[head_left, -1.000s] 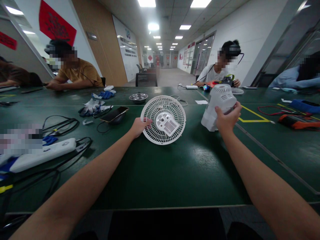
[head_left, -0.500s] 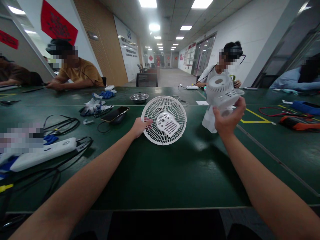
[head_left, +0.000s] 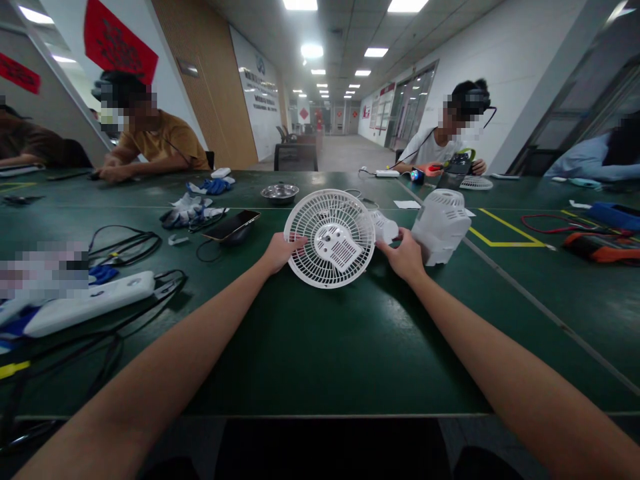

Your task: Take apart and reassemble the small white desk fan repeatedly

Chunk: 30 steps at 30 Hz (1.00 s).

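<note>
Head view, green table (head_left: 320,373): white power strip (head_left: 93,303), toward the near edge; phone (head_left: 233,225); left hand (head_left: 280,254), clamped on the left rim of the fan grille (head_left: 340,245), which sits well back from the near edge; right hand (head_left: 406,256), at its right rim, grip unclear; white housing (head_left: 441,230), just beside.

We find a round white grille (head_left: 327,241), tilted, in the left hand (head_left: 278,254); a white rounded part (head_left: 387,229), partly hidden, at the right hand (head_left: 407,256); a vented white housing (head_left: 442,228), upright, just beside that hand.
</note>
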### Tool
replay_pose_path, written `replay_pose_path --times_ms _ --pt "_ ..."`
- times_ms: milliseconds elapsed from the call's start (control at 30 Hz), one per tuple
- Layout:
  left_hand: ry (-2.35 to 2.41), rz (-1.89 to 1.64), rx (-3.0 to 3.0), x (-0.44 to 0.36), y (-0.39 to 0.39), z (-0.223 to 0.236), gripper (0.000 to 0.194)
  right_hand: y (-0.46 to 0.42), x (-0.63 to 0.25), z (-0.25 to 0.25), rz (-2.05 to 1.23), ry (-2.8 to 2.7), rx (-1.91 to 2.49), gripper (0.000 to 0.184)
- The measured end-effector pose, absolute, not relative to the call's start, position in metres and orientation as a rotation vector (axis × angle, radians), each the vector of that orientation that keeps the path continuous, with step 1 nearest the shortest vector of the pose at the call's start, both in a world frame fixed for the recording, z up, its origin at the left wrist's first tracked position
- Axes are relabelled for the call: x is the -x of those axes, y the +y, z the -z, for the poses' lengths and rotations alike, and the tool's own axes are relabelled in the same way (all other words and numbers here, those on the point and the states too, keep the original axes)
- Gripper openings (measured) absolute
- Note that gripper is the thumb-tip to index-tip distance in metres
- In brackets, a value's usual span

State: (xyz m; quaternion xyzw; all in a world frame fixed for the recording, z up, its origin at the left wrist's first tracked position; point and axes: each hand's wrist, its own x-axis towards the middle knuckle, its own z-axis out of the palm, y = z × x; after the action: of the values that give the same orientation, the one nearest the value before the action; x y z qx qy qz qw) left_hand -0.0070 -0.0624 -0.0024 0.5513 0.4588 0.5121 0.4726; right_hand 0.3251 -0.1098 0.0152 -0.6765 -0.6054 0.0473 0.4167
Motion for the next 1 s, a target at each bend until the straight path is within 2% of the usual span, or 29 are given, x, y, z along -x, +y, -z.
replay_pose_path --times_ms 133,367,533,1000 --pt "1.118 -1.236 -1.319 0.007 -0.061 0.004 0.018 -0.106 -0.332 -0.013 -0.132 -1.566 1.787 0.070" --pt "1.111 -1.232 -1.343 0.008 -0.062 0.003 0.017 -0.101 -0.336 -0.006 -0.087 -1.684 1.913 0.066" --pt "1.093 -1.243 -1.340 0.008 -0.061 0.004 0.016 -0.102 -0.337 -0.006 -0.091 -1.691 1.956 0.072" --pt "1.088 -1.252 -1.364 0.010 -0.058 0.009 0.017 -0.099 -0.338 -0.002 -0.089 -1.643 1.896 0.073"
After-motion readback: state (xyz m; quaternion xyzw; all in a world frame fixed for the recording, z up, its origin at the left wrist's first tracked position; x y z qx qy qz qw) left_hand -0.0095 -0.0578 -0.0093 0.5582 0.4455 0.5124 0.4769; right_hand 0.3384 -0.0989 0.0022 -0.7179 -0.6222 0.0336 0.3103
